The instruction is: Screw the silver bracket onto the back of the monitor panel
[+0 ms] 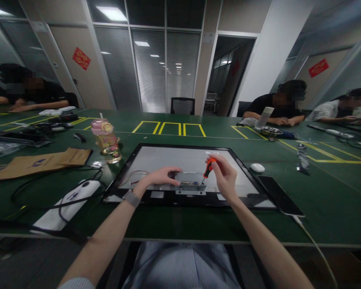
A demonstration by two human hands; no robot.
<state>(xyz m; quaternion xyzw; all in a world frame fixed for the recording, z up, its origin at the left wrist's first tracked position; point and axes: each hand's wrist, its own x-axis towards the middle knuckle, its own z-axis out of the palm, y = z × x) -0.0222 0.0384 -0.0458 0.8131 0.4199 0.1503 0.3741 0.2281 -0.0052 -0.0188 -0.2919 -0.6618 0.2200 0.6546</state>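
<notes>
A flat monitor panel (156,160) lies face down on the green table, its silver back up inside a black frame. A small metal circuit cover (190,181) sits near its front edge. My left hand (162,176) rests flat on the panel, fingers stretched toward the cover's left end. My right hand (224,174) pinches a screwdriver with an orange and black handle (209,166), its tip pointing down at the cover's right side.
A black phone (279,195) with a cable lies right of the panel, a white mouse (257,167) behind it. A pink-capped bottle (106,141), brown paper (42,162), a white device (67,204) and black cables are on the left. Other people sit at the far side.
</notes>
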